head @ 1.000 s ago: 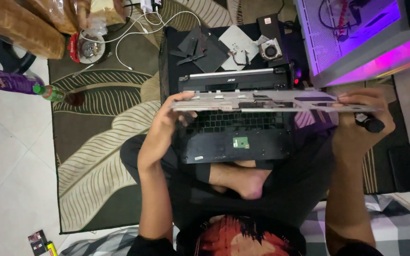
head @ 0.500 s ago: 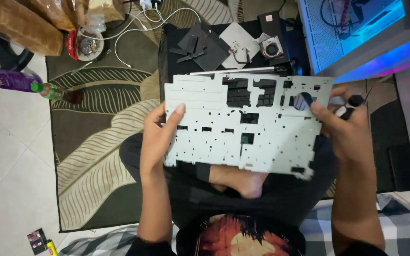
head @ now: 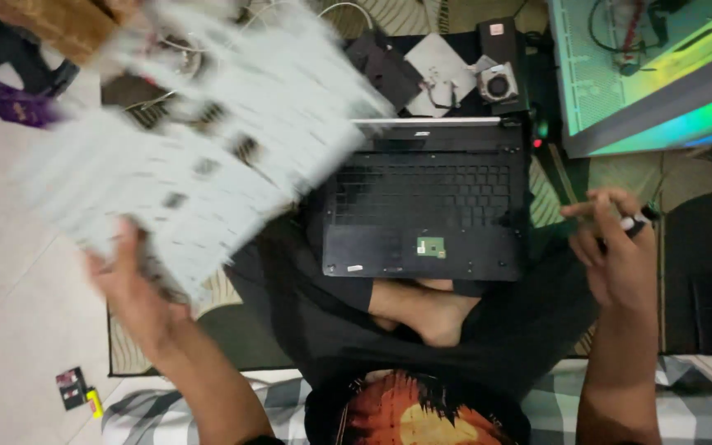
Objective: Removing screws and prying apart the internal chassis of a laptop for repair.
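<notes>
My left hand (head: pixel 129 288) grips a large white perforated panel (head: pixel 199 140) by its lower edge; the panel is blurred with motion and tilted out over the left side of the rug. An opened black laptop base (head: pixel 426 202) with bare keyboard frame and a small green board lies in front of my crossed legs. My right hand (head: pixel 615 251) hovers to the right of the laptop, holding a small black-and-white tool between the fingers.
Black plastic parts, a white sheet and a small fan (head: pixel 498 85) lie behind the laptop. A glowing computer case (head: pixel 661 74) stands at the back right. A patterned rug, a purple bottle (head: pixel 14 105) and a small card (head: pixel 72 387) on the tiled floor are at the left.
The white panel, held flat over the laptop with both hands, has swung left in my left hand alone. My right hand let go and moved right. The laptop base is now uncovered.
</notes>
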